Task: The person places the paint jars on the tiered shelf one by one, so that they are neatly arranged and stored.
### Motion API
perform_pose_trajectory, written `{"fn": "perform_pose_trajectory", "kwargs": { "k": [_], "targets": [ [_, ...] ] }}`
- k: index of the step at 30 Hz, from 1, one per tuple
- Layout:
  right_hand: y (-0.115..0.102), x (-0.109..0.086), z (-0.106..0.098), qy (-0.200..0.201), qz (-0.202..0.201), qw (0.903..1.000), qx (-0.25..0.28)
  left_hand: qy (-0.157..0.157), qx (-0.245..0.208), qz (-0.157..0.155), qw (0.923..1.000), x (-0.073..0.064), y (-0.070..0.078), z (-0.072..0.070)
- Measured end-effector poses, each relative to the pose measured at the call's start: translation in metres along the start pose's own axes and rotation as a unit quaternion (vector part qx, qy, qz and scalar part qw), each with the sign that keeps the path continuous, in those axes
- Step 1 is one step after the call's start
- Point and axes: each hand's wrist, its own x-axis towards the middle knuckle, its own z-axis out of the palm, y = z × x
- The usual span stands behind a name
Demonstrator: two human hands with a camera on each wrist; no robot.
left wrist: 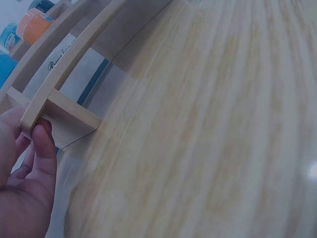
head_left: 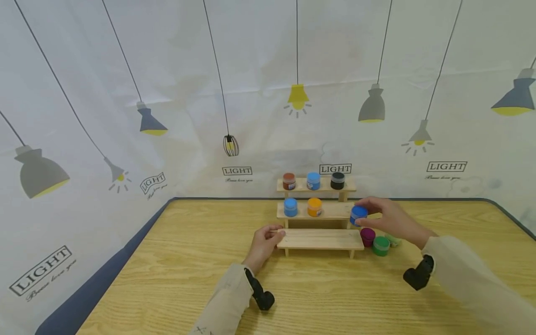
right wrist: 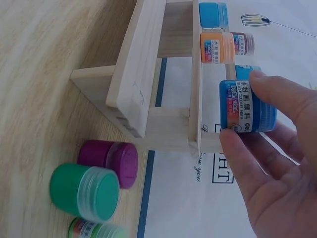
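My right hand (head_left: 395, 220) holds a dark blue paint jar (right wrist: 237, 106) between thumb and fingers, near the right end of the middle tier of a wooden stepped rack (head_left: 320, 239). The left hand (head_left: 264, 242) pinches the left end of the rack's lowest tier, thumb on top and fingertips underneath in the left wrist view. On the middle tier stand a light blue jar (head_left: 291, 207) and an orange jar (head_left: 315, 207). A brown jar (head_left: 289, 181), another light blue jar (head_left: 313, 181) and a black jar (head_left: 337, 181) line the top tier. The lowest tier is bare.
A purple jar (head_left: 367, 237), a green jar (head_left: 381, 246) and a light green jar (right wrist: 96, 229) stand on the wooden table (head_left: 188, 260) beside the rack's right end. Behind the rack hangs a white cloth (head_left: 268, 116) printed with lamps.
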Motion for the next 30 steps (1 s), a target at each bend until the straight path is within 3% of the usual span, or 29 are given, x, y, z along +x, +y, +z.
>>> {"fn": "perform_pose_trajectory", "kwargs": {
  "k": [10, 30],
  "targets": [
    [-0.004, 0.024, 0.012, 0.005, -0.016, 0.9998, 0.014, -0.001, -0.003, 0.002, 1.0000, -0.001, 0.002, 0.000],
    [0.006, 0.043, 0.025, -0.003, 0.040, 0.9987, 0.031, -0.002, -0.001, 0.010, 0.9999, 0.000, 0.000, 0.000]
  ]
}}
